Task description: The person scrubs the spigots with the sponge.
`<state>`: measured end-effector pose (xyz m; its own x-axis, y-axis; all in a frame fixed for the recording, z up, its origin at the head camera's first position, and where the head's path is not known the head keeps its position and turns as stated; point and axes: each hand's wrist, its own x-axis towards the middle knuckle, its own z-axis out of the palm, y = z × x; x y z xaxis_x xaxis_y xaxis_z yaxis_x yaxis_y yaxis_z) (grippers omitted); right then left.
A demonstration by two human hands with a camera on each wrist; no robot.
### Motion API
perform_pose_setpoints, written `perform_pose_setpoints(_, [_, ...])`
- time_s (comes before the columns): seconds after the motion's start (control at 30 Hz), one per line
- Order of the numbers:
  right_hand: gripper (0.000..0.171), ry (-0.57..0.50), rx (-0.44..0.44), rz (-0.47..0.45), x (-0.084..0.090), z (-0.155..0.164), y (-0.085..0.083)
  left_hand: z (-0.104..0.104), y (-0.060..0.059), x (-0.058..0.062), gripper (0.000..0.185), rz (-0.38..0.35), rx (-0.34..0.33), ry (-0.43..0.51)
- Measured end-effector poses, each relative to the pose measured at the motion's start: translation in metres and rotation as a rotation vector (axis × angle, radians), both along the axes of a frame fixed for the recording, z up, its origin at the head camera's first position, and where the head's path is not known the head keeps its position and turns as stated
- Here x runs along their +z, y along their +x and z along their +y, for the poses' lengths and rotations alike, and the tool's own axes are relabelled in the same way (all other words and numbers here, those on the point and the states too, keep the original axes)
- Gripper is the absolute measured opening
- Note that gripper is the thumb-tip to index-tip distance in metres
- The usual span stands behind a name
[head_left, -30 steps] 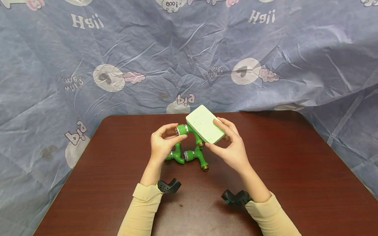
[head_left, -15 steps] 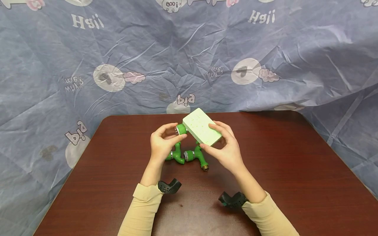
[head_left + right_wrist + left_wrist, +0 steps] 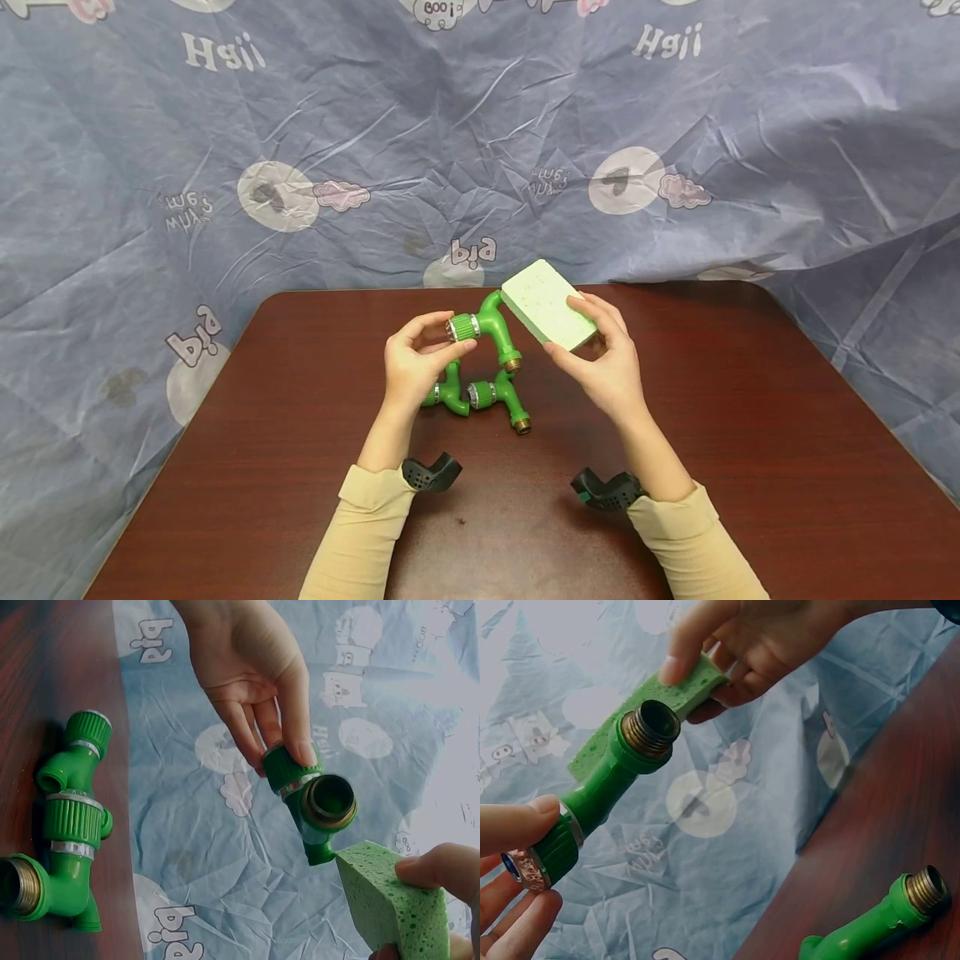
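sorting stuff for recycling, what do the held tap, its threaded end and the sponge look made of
Held tap: smooth, slightly glossy green, probably plastic, though painted metal is possible.
Threaded end: likely brass, from the dull golden-brown sheen on its ridges.
Sponge: matt with open pores, so cellulose or foam, unclear which.

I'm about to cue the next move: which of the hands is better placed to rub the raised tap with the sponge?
Likely the right hand: it grips the sponge close beside the raised tap. The left hand is busy holding that tap by its knob.
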<state>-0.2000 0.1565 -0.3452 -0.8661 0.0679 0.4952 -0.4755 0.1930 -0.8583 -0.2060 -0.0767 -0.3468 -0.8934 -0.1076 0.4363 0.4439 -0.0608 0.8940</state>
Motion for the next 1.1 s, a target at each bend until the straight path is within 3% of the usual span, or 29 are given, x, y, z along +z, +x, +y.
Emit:
perform_pose_setpoints(0.3, [0.056,0.107,-0.014,-0.054,0.026,-0.003,0.015,-0.003,0.0,0.001,0.041,0.02,0.019,0.054])
perform_pose_setpoints(0.5, [0.056,0.104,0.063,-0.048,0.022,-0.001,0.013,-0.004,0.001,0.002,0.041,-0.008,0.019,0.044])
perform_pose_setpoints(0.73, [0.056,0.07,0.079,-0.003,0.004,0.005,0.002,-0.003,0.001,0.002,0.039,-0.019,0.019,-0.021])
perform_pose_setpoints(0.97, [0.054,0.068,0.089,0.001,0.024,-0.006,0.018,-0.004,0.0,0.0,0.04,-0.038,-0.002,-0.1])
perform_pose_setpoints(1.1, [0.054,0.068,0.102,0.002,0.025,-0.007,0.018,-0.004,0.005,0.006,0.04,-0.066,-0.012,-0.187])
